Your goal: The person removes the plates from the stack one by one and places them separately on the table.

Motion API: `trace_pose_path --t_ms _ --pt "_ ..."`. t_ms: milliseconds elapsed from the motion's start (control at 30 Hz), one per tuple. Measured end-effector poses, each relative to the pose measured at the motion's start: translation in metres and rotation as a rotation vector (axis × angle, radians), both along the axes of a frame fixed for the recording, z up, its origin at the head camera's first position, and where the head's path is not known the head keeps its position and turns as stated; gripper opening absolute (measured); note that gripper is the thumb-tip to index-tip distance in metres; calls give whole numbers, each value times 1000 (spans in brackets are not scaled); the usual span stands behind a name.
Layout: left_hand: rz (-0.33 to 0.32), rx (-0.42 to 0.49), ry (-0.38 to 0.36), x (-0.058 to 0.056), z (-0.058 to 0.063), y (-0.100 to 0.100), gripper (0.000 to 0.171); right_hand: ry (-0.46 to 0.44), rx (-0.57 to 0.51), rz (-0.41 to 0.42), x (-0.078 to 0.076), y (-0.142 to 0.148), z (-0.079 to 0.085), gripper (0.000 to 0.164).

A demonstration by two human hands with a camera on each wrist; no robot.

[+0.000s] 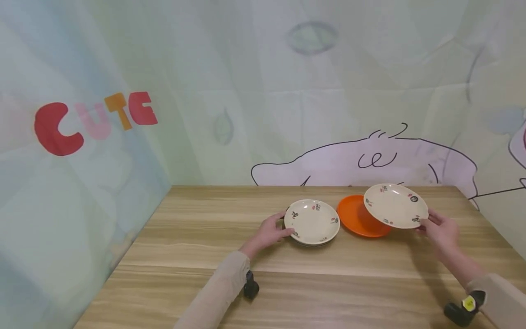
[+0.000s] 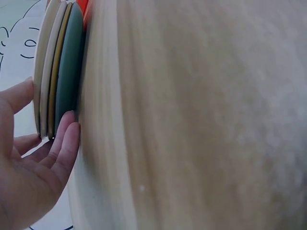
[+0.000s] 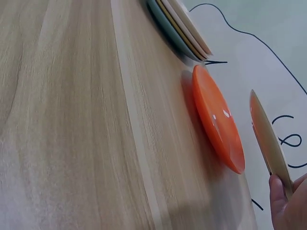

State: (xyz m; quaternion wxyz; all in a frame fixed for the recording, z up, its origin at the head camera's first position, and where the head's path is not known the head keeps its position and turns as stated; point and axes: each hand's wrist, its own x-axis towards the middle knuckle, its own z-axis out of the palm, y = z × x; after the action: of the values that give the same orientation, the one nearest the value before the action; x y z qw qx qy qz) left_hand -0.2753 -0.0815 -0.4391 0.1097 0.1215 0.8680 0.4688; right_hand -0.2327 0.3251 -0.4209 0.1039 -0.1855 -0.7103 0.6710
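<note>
Tilted in the air, a cream plate with small printed figures overlaps the orange plate in the head view. My right hand pinches its right rim; the right wrist view shows this held plate edge-on, apart from the orange plate on the table. To the left stands a stack of plates with a matching cream plate on top. My left hand holds the stack's left edge, thumb at the top rim. Below the cream rims, the left wrist view shows a yellowish plate and a green plate.
The wood-grain table extends to a printed cloth backdrop behind it. More cloth with the letters CUTE hangs at the left. Dark devices are strapped at both wrists.
</note>
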Motion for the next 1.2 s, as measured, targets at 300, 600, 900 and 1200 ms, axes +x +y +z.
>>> trace_pose_path --t_ms 300,600,900,1200 --pt "-1 13 -5 -1 -3 1 69 27 -68 -53 -5 29 -21 61" --pt "3 11 -8 0 -2 3 69 28 -144 -90 15 28 -9 62" --pt "12 -1 -2 0 -1 2 70 -22 -128 -152 26 28 -2 61" --pt "11 -1 3 0 0 1 69 -18 -215 -186 29 33 -3 63"
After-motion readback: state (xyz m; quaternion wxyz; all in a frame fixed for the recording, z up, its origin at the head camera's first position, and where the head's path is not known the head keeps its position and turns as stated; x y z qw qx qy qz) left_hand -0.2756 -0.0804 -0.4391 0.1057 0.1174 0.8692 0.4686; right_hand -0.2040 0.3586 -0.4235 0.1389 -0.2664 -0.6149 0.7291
